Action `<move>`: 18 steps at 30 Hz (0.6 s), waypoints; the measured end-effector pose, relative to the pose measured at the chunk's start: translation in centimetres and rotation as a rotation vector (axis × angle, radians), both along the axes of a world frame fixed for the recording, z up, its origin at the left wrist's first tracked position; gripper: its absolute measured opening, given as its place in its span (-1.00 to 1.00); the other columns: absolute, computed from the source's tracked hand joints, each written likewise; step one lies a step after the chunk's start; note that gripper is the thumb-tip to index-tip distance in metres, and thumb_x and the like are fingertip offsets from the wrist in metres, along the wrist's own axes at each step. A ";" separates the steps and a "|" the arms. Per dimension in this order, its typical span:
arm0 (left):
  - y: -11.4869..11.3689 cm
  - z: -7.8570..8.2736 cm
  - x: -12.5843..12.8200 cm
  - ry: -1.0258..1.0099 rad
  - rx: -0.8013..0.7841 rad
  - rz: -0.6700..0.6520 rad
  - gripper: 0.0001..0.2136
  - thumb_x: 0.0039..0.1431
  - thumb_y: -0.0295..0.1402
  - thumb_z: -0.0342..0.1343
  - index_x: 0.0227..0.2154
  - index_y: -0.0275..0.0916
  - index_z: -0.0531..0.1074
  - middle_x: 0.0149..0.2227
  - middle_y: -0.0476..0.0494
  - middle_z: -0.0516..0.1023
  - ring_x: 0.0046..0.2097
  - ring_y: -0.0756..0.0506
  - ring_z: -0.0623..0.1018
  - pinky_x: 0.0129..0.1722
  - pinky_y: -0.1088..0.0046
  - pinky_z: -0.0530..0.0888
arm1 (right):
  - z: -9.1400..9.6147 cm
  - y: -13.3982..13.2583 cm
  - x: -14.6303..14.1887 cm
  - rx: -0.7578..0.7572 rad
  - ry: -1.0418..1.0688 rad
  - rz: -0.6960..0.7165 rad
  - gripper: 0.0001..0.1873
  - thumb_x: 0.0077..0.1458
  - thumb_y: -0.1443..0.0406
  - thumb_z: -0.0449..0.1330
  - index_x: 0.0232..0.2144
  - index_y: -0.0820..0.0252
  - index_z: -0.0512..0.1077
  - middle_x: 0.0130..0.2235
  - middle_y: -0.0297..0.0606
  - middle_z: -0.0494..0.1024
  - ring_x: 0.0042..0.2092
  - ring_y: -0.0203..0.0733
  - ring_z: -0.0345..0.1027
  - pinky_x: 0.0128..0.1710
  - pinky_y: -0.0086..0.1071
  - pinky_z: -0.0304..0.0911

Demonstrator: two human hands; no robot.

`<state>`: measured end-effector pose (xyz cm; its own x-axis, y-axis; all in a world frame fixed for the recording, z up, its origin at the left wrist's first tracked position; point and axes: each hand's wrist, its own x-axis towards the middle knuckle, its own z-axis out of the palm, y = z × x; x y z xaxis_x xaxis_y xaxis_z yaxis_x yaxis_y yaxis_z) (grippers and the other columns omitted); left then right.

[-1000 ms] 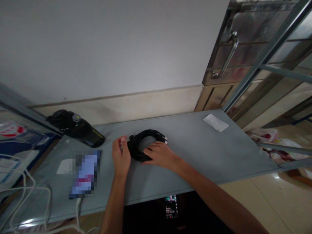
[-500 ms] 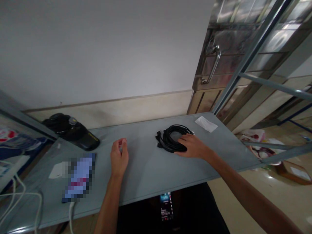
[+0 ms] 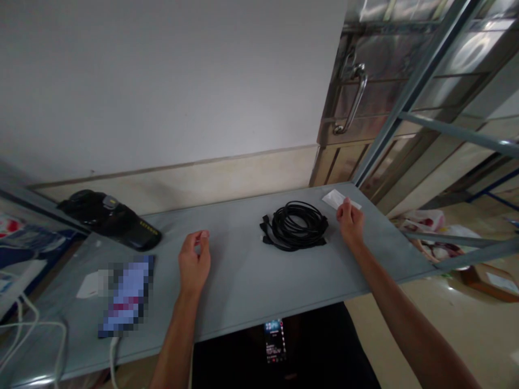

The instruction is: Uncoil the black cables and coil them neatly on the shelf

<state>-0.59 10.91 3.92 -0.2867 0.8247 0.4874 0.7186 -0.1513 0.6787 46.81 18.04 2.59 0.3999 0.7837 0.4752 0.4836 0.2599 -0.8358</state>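
A coil of black cable with several plugs at its sides lies on the grey tabletop, with neither hand on it. To its right, my right hand is closed, thumb against curled fingers. Its fingertips overlap the near edge of a flat white packet or paper; whether they grip it I cannot tell. My left hand hovers or rests left of the coil, its fingers curled toward the thumb around a small gap, with nothing visible inside.
A black bottle lies at the back left. Nearer are a blurred blue object, a white piece and white cables. A lit phone is below the front edge. Metal frame posts stand at the right.
My right hand has let go of the black cable coil and moved right to the white packet. The left hand has barely moved. The view has shifted slightly.
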 end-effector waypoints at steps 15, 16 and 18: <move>-0.1 0.4 0.5 0.000 -0.015 -0.017 -0.61 0.55 0.05 0.04 -0.08 -0.16 0.57 -0.07 -0.26 0.74 -0.08 -0.24 0.69 0.09 0.11 0.60 | 0.2 -0.2 -0.2 0.000 -0.060 0.070 -0.17 0.50 -0.35 0.01 -0.61 0.06 0.28 -0.61 -0.35 0.28 -0.54 -0.25 0.17 -0.48 -0.31 0.10; -0.1 0.4 0.5 0.000 -0.015 -0.018 -0.61 0.55 0.04 0.04 -0.08 -0.16 0.57 -0.08 -0.26 0.74 -0.08 -0.24 0.69 0.08 0.11 0.60 | 0.3 -0.3 -0.3 0.001 -0.059 0.074 -0.17 0.49 -0.36 0.01 -0.61 0.05 0.28 -0.61 -0.35 0.28 -0.54 -0.25 0.17 -0.49 -0.31 0.10; -0.1 0.4 0.5 0.002 -0.020 -0.017 -0.61 0.55 0.05 0.04 -0.08 -0.15 0.57 -0.08 -0.26 0.74 -0.09 -0.25 0.69 0.05 0.12 0.60 | 0.3 -0.3 -0.3 0.001 -0.058 0.077 -0.17 0.49 -0.36 0.02 -0.61 0.05 0.28 -0.61 -0.34 0.28 -0.54 -0.25 0.15 -0.49 -0.31 0.08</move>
